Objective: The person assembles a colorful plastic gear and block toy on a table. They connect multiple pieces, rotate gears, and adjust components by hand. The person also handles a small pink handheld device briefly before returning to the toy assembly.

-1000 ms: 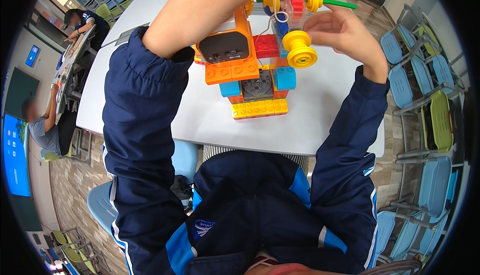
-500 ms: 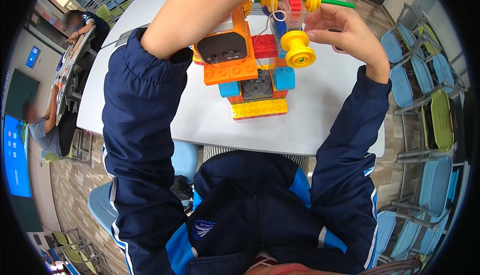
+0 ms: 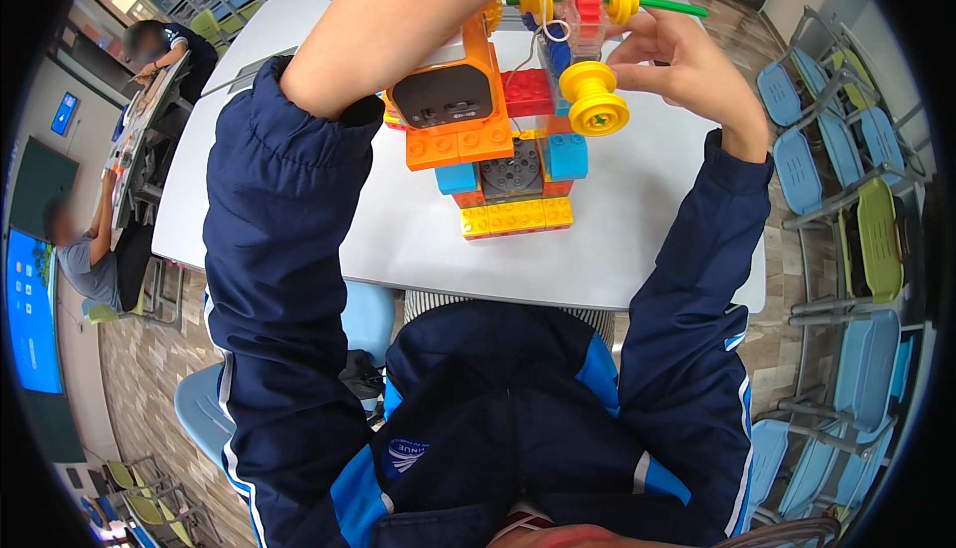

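My left hand clamps the block model on the white surface; right fingers curl loosely beside the yellow wheel; pushing sideways could, I judge, pop the green axle loose.

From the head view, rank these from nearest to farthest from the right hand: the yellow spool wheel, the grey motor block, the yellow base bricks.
Measured from the right hand:
1. Yellow spool wheel, just to its left, by the fingers.
2. Grey motor block, lower, in the model's middle.
3. Yellow base bricks, at the model's bottom, on the white table.
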{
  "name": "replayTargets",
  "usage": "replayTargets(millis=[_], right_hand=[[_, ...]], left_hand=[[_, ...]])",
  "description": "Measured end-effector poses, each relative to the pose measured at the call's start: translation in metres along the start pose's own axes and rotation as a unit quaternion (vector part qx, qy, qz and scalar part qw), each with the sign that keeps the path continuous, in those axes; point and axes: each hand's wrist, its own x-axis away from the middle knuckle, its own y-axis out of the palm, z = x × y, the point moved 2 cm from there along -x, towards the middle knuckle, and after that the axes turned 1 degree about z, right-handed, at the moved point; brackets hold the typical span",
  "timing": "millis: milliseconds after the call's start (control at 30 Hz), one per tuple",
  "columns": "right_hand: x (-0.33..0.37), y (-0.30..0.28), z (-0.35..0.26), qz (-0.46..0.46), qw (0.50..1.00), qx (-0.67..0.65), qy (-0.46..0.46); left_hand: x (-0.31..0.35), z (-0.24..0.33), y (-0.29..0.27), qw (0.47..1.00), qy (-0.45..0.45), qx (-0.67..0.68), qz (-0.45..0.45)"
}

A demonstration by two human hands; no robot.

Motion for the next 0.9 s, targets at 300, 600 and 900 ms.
replayTargets(millis=[300, 600, 900], right_hand=[[-0.002, -0.004, 0.001, -0.02, 0.999, -0.004, 0.043], [-0.002, -0.005, 0.009, -0.031, 0.998, -0.043, 0.03], [0.002, 0.001, 0.014, -0.029, 0.996, -0.08, -0.009]], left_hand=[[0.003, 0.009, 0.0, 1.0, -0.007, -0.03, 0.003], [0.003, 0.009, 0.001, 1.0, -0.01, -0.025, 0.002], [0.003, 0.009, 0.002, 1.0, -0.002, -0.012, -0.002]])
